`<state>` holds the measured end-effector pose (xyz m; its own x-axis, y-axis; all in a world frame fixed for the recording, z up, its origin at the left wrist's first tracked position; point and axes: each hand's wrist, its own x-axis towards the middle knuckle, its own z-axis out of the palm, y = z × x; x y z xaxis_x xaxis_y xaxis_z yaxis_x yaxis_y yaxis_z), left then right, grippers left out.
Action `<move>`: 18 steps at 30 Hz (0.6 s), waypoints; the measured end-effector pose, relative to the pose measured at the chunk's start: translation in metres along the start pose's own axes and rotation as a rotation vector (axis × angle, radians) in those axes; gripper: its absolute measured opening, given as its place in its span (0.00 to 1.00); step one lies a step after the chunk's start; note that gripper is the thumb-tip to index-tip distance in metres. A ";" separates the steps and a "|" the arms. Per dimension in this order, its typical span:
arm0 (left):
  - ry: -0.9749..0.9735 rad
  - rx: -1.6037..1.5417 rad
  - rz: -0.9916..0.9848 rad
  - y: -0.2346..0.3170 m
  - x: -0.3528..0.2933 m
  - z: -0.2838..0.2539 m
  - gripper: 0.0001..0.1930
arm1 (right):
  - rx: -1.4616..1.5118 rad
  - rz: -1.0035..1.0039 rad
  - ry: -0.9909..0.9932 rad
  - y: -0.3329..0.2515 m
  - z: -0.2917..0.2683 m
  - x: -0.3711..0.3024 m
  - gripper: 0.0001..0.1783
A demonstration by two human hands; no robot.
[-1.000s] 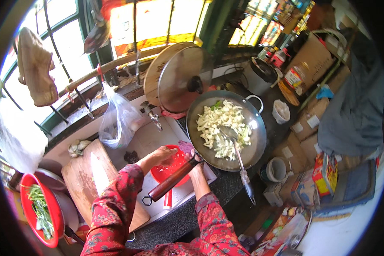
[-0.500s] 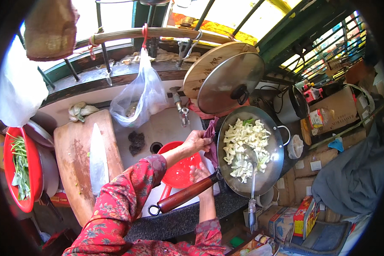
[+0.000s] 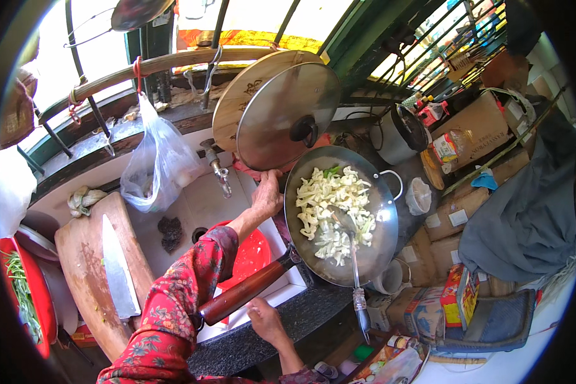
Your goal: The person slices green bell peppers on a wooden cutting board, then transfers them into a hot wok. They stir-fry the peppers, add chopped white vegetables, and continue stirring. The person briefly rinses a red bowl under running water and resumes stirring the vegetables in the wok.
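"Your left hand [image 3: 267, 195]: gripping anything?"

"Cannot tell; fingertips are obscured beside the wok [image 3: 383, 240]. Your right hand [image 3: 267, 321], half-open below the wok's handle [image 3: 249, 294], appears empty; your left sleeve [image 3: 179, 288] partly covers the red basin [image 3: 254, 255]."

Head camera, left unit of fisheye pair: worn on my head, faces down and forward. Range: near, above my left hand [image 3: 269, 194], my right hand [image 3: 267, 321] and wok [image 3: 381, 237]. Upper frame reaches window bars [image 3: 223, 22]; straight edges bend toward dark round rim.
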<state>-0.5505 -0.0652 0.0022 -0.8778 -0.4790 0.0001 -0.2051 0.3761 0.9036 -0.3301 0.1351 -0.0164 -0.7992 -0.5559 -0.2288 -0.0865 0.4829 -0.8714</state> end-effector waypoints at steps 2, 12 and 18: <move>0.085 -0.006 0.151 -0.002 -0.005 0.009 0.21 | -0.173 -0.068 0.020 -0.002 0.003 0.000 0.15; -0.376 -0.038 0.433 -0.053 0.013 0.000 0.23 | -0.151 -0.116 0.230 -0.006 0.005 0.003 0.11; -0.495 0.188 0.393 -0.040 -0.003 -0.019 0.38 | -0.224 -0.172 0.290 -0.007 0.010 0.004 0.08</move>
<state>-0.5313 -0.0933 -0.0256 -0.9889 0.1272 0.0772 0.1389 0.6022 0.7862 -0.3264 0.1227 -0.0156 -0.8937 -0.4427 0.0724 -0.3357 0.5528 -0.7627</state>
